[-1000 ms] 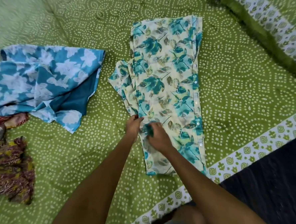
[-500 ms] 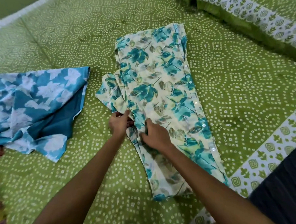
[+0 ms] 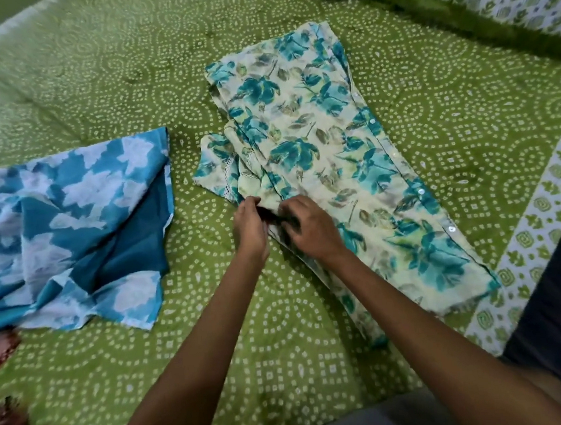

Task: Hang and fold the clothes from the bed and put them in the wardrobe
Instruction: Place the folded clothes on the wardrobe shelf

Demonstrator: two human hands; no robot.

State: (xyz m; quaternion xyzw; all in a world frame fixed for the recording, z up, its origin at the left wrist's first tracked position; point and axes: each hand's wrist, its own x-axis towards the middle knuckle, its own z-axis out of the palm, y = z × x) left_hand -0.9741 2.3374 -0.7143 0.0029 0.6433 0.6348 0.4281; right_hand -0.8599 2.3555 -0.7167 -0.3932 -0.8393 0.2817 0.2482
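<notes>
A cream garment with teal flowers lies folded lengthwise on the green bed, a row of buttons along its right edge. Its sleeve sticks out at the left side. My left hand pinches the garment's left edge near the sleeve. My right hand sits beside it, fingers curled on the same edge of cloth. Both hands almost touch each other.
A crumpled blue and white garment lies at the left. Dark red patterned cloth shows at the lower left edge. A green pillow lies at the upper right. The bed's edge and a dark floor are at the right.
Both hands have moved up along the garment's left edge toward the sleeve, staying together. The view has turned, so the garment now lies slanted.
</notes>
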